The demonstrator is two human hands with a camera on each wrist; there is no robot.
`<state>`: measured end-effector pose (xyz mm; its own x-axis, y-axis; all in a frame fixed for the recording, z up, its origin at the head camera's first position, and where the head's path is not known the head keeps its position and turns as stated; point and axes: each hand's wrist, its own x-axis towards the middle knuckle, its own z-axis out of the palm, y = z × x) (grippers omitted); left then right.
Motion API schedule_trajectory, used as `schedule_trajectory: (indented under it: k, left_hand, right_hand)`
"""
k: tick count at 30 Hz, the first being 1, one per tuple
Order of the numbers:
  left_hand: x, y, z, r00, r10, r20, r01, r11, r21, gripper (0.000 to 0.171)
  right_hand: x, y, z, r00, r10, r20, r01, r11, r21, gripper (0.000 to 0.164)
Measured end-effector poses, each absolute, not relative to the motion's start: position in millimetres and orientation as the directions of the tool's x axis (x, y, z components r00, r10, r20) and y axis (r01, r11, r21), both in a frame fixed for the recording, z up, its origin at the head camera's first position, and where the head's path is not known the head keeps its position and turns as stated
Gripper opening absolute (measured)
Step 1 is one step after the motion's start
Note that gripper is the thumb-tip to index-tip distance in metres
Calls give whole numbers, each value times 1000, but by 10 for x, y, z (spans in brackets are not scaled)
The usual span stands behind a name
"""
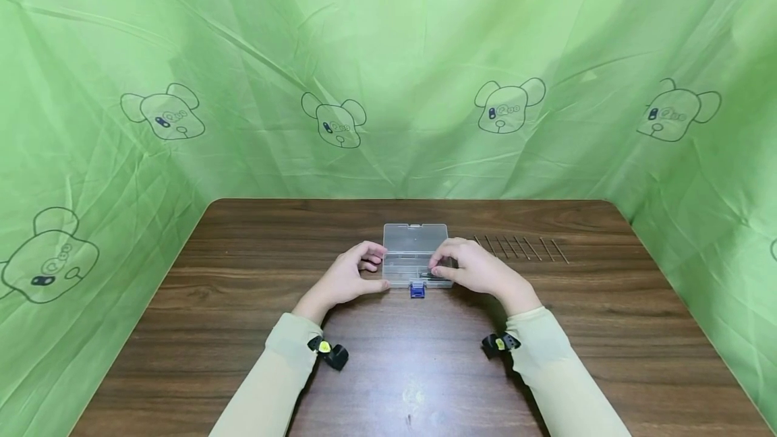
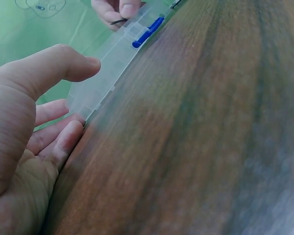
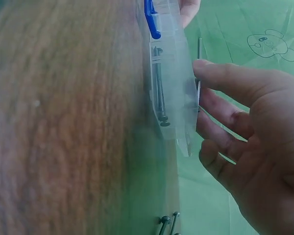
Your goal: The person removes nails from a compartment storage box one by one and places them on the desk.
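Observation:
A clear plastic compartment box (image 1: 400,282) with a blue latch (image 1: 417,290) lies on the table, its lid (image 1: 415,238) raised at the back. My left hand (image 1: 349,273) holds the box's left end, thumb toward the front corner and fingers farther back. Above the right part of the box, my right hand (image 1: 476,267) pinches a thin metal nail (image 3: 200,49) between thumb and fingers. Inside the right front compartment lie several nails (image 3: 160,93), seen through the wall in the right wrist view. The held nail's lower part is partly hidden by fingers.
A row of several nails (image 1: 525,248) lies on the brown wooden table (image 1: 243,275) to the right of the box, behind the right hand. Green cloth (image 1: 400,32) with bear-face drawings hangs around the table's back and sides.

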<state>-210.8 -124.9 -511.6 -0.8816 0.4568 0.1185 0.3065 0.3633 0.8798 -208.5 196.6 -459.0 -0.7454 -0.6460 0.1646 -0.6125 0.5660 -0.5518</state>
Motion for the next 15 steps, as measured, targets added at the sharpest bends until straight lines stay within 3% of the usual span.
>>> schedule_trajectory:
  k: [15]
  left_hand:
    - [-2098,-1250,-5094,-884,456,104,295,370,881,63]
  right_hand:
    - [-2062,1952,-4479,-767,-621,161,-577,560,-594,6]
